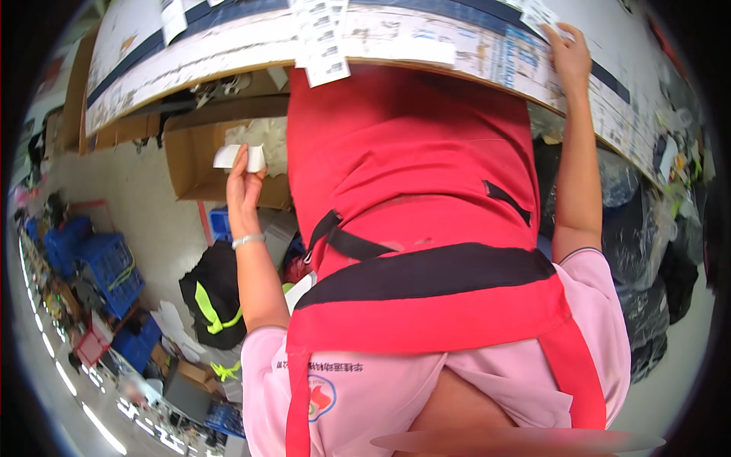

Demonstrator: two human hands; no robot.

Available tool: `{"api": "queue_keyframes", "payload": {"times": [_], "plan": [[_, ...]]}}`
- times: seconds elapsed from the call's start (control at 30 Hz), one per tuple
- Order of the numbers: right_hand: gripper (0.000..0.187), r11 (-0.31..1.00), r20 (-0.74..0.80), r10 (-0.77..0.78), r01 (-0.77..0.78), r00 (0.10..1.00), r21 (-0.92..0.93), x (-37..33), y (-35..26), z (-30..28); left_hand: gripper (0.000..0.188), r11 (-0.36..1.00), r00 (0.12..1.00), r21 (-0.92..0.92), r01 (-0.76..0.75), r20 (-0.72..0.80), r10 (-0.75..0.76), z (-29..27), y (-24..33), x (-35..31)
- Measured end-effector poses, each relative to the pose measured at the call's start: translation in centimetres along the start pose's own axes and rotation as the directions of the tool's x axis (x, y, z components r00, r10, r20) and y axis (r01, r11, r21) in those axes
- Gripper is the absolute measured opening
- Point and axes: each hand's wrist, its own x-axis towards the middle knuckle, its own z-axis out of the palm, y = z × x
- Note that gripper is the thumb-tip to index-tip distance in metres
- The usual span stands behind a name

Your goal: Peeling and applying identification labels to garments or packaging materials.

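My left hand point(245, 186) is raised left of the red apron, its fingers closed on a small white paper slip point(227, 157) that is bent at one end. At the table's far right, my right hand point(572, 61) has its fingers curled together at the lower end of a white printed label strip point(537, 14). The exact grip of those fingertips is hard to make out. Another strip of printed labels point(326, 47) hangs over the table's near edge in the middle. A further white label strip point(173, 19) lies toward the left.
The worn table point(228, 57) carries dark blue bands. An open cardboard box point(186, 164) with whitish material stands below its left side. Blue crates point(114, 270) and a black cloth bundle point(209, 293) are on the left. Dark plastic-wrapped bags point(640, 251) crowd the right.
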Motion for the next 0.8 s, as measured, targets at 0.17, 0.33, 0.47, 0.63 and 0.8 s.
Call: {"api": "queue_keyframes", "payload": {"times": [0.17,0.33,0.47,0.63,0.8], "plan": [[0.034,0.975,0.034,-0.097,0.088,0.995,0.205,-1.5,-2.2,0.1,0.053,0.571,0.884,0.818,0.073,-0.318,0.342,-10.0,-1.5,3.8],[0.027,0.9,0.048,-0.216,0.18,0.975,0.396,-3.6,-6.6,-0.3,0.045,0.332,0.801,0.897,-0.293,0.041,0.597,0.5,-1.2,2.7],[0.022,0.847,0.147,-0.328,0.221,0.933,0.483,-7.0,-10.5,0.5,0.038,0.816,0.972,0.531,-0.227,0.178,0.155,17.2,0.5,-3.2],[0.017,0.821,0.408,-0.435,0.167,0.803,0.547,-12.9,-15.5,3.4,0.027,0.843,0.954,0.492,-0.217,0.29,0.077,20.8,-1.5,-3.1],[0.027,0.849,0.737,-0.356,-0.13,0.575,0.512,-17.4,-17.6,5.3,0.019,0.934,0.941,0.294,-0.202,0.322,0.102,20.2,-3.3,-6.5]]}}
